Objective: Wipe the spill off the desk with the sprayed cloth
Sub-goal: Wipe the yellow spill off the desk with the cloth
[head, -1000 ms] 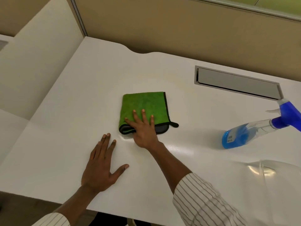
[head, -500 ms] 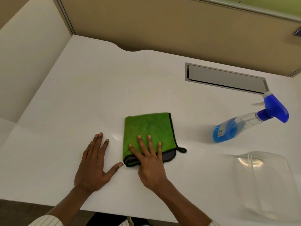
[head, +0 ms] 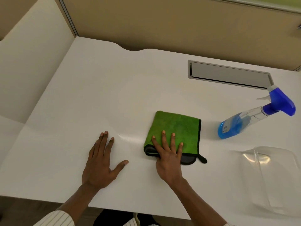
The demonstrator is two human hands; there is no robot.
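Note:
A folded green cloth [head: 179, 124] with black trim and a grey underside lies on the white desk [head: 114, 88], just right of centre. My right hand [head: 169, 159] presses flat on the cloth's near edge with the fingers spread; the thumb is tucked at the folded edge. My left hand [head: 101, 165] rests palm down on the bare desk to the left of the cloth, fingers apart, holding nothing. Between the two hands a faint glossy streak [head: 125, 137] shows on the desk surface.
A spray bottle [head: 236, 124] with blue liquid and a blue trigger head stands right of the cloth. A clear plastic container [head: 280, 176] sits at the near right. A grey cable hatch [head: 228, 74] is set into the desk's back right. A beige partition [head: 162, 22] runs behind.
My right hand has dragged the cloth toward me and then to the right, away from my left hand. The left hand has stayed flat on the desk.

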